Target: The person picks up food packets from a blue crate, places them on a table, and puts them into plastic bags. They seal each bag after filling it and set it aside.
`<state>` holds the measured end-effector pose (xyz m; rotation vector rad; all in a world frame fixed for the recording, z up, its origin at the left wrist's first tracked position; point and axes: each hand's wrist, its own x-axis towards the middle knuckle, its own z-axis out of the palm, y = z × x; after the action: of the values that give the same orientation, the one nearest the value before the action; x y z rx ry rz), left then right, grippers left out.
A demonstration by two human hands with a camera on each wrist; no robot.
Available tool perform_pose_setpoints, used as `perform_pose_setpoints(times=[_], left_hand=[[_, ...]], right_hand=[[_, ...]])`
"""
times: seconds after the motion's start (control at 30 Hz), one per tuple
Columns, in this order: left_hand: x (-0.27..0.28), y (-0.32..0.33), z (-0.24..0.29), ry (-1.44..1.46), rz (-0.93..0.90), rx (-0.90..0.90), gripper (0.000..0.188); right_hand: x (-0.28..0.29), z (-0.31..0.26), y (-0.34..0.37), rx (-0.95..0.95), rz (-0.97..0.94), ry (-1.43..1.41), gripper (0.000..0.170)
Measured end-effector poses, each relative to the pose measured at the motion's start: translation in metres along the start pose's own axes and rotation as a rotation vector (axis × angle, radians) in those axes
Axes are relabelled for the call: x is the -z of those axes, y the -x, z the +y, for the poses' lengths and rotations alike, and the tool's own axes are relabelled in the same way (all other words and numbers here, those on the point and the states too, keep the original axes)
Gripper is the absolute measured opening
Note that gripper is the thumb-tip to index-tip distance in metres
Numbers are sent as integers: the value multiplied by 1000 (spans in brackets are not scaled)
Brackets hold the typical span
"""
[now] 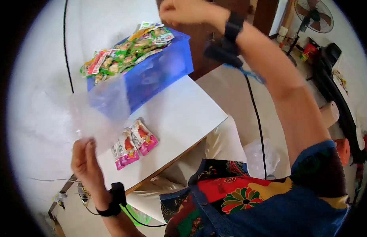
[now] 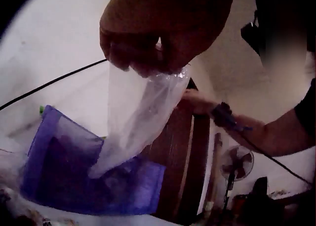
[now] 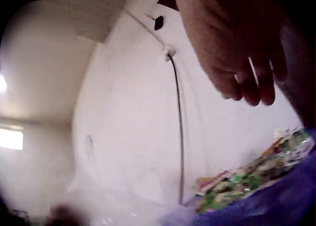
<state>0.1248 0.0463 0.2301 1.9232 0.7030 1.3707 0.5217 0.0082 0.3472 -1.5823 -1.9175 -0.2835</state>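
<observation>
- Plastic bag (image 1: 102, 106), translucent, is left of centre in the head view, overlapping the blue bin (image 1: 159, 65) there.
- Left hand (image 1: 87, 166), lower left of the frame, pinches an edge of this bag.
- Right hand (image 1: 187, 11), top centre, is above the bin; its fingers are released and loosely extended.
- Green snack packets (image 1: 128, 55) are heaped in the bin.
- Two pink-bottomed pouches (image 1: 142, 138) lie on the white table (image 1: 183, 106), near the middle.

The head view is brightly lit, blackened at its curved edges; in the dimmer wrist views, the left hand (image 2: 163, 30) is shadowed, a window (image 3: 11, 138) overexposed.
</observation>
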Motion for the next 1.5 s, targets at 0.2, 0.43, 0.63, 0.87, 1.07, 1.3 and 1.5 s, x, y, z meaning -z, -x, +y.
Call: perform_pose_setpoints(times=[0.2, 0.43, 0.63, 0.87, 1.07, 1.3, 1.5], left_hand=[[-49, 11, -11, -393, -106, -454, 14], [-106, 71, -66, -530, -340, -494, 12], [-112, 81, -77, -393, -439, -346, 13], [-117, 85, -77, -355, -416, -211, 8], [-114, 89, -73, -626, -462, -342, 8], [-114, 89, -69, -537, -426, -202, 5], [-116, 85, -74, -723, -397, -208, 10]], right_hand=[[-15, -57, 0, -44, 66, -204, 23], [-138, -90, 155, 68, -213, -295, 22], [-171, -96, 205, -131, -315, -328, 27], [-182, -113, 216, -207, -163, -409, 22], [-196, -106, 224, -220, -85, -338, 13], [-186, -112, 217, -187, 64, -161, 8], [-190, -118, 221, -218, 0, -221, 9]])
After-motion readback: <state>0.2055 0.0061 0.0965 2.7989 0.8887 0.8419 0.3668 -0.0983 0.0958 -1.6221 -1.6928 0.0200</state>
